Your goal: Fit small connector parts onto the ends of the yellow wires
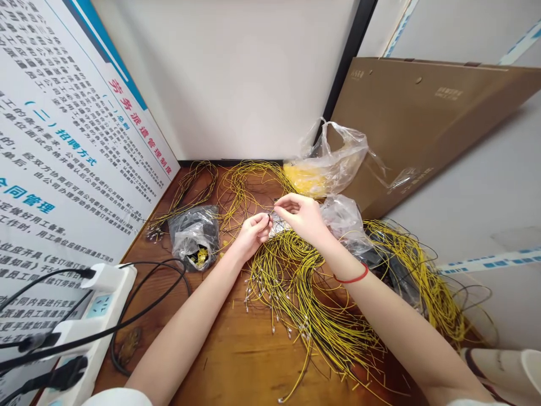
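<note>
My left hand [256, 232] is closed in a pinch, with a small black part [270, 217] showing at the tips of thumb and forefinger. Just to its right and slightly higher, my right hand [303, 217] has its thumb and fingertips brought together; what they grip is too small to name. Below both hands spreads a large bundle of yellow and black wires [296, 254], many with small pale connectors at their ends. A clear plastic bag [344, 217] lies behind my right wrist.
More wires lie at the back [240, 180] and the right [431, 282]. A bag of yellow pieces [310, 177] leans by a brown board [406, 124]. An opened bag [195, 237] sits left. A power strip [95, 321] with black cables [147, 307] occupies the left edge.
</note>
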Tool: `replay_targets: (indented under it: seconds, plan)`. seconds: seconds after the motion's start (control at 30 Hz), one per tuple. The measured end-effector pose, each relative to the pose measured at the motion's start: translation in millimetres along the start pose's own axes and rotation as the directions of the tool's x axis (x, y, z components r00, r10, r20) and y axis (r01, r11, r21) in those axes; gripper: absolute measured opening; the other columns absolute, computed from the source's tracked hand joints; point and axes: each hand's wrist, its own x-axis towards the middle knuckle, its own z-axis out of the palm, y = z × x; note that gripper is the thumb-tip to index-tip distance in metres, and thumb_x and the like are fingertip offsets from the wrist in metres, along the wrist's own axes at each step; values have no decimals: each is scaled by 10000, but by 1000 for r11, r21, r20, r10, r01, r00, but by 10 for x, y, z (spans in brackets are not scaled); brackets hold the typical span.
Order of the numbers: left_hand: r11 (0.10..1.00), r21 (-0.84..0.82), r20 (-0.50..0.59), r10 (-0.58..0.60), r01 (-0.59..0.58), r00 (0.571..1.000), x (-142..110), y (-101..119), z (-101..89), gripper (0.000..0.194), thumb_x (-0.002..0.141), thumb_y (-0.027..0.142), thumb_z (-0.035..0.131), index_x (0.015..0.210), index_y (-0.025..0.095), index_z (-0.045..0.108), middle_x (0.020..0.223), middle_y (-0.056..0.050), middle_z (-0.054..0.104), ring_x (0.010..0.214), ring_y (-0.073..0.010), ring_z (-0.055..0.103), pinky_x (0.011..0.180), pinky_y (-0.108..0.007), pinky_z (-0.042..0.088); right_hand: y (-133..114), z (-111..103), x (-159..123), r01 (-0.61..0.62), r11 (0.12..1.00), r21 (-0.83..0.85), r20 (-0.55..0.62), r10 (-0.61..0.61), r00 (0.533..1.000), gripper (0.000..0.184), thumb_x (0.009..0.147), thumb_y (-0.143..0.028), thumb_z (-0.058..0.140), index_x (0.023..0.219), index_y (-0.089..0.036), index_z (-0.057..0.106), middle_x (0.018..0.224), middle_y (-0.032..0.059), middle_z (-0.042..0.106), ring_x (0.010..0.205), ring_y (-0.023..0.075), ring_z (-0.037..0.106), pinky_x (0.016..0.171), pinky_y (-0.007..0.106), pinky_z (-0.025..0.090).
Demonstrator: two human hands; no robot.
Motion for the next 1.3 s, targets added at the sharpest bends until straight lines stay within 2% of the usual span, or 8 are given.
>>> replay_targets:
  seconds: [0.13, 0.3, 0.5, 0.73, 0.83, 1.0, 1.2, 1.3]
  plan:
    - [999, 39, -11, 11, -11, 1000, -3, -5, -7, 445, 532, 422, 864, 691, 104, 598, 602, 42, 497, 412, 14, 250, 366, -125, 153, -24, 25, -42, 90, 983, -160, -30, -96, 995, 106, 782, -178, 553, 832, -172, 647, 789, 30, 692, 725, 144, 631, 718, 302, 492]
    - [995, 94, -27, 35, -32, 999, -9, 8, -13, 434, 538, 442, 855, 667, 120, 593, 550, 64, 417, 419, 4, 213, 382, -142, 123, -65, -13, -58, 212, 921, -327, 139, -175, 975, 203, 836, -154, 465, 1003, -176, 578, 716, -6, 608, 656, 126, 554, 678, 283, 424]
    - [987, 150, -18, 58, -54, 998, -16, -6, -4, 432, 561, 480, 832, 650, 131, 594, 508, 75, 358, 414, -8, 197, 385, -163, 108, -69, -20, -39, 125, 960, -250, 134, -94, 987, 190, 838, -140, 433, 1000, -193, 519, 617, -57, 497, 538, 98, 441, 577, 252, 351]
    - [1000, -5, -91, 17, -18, 996, 4, -12, 60, 389, 574, 394, 847, 697, 115, 606, 579, 54, 471, 395, 10, 211, 364, -157, 99, 88, 18, -100, -14, 1000, -2, 54, 14, 998, 150, 878, -295, 478, 980, -189, 508, 691, -19, 588, 636, 124, 547, 646, 272, 425]
    - [993, -116, -165, 7, -26, 986, 40, -13, 87, 323, 604, 319, 841, 703, 118, 608, 614, 47, 539, 380, 17, 255, 365, -149, 168, 161, 165, -248, -132, 990, 39, 44, 130, 991, 161, 895, -330, 451, 882, -183, 514, 757, 23, 621, 703, 139, 588, 682, 291, 459]
    - [986, -142, -324, 32, -82, 946, 93, 8, 98, 245, 656, 285, 811, 717, 123, 638, 629, 15, 605, 532, -58, 537, 506, -176, 388, 138, 382, -381, -209, 976, 66, 137, 199, 970, 175, 882, -330, 500, 919, -168, 556, 764, 38, 658, 702, 145, 618, 709, 305, 484]
    - [988, -128, -329, 35, -82, 943, 95, 109, 124, 202, 708, 264, 774, 765, 114, 652, 635, 21, 604, 436, -30, 437, 403, -182, 274, -15, 372, -320, -85, 996, 21, 136, 82, 987, 261, 880, -280, 460, 687, -174, 600, 587, -19, 555, 580, 121, 518, 613, 258, 407]
    - [980, -170, -328, 48, -108, 944, 84, 182, 156, 154, 737, 230, 748, 750, 123, 639, 660, 16, 612, 528, -50, 523, 436, -171, 319, -90, 350, -372, -41, 999, -9, 110, 42, 993, 272, 874, -263, 463, 657, -178, 602, 573, -21, 545, 564, 122, 496, 590, 251, 383]
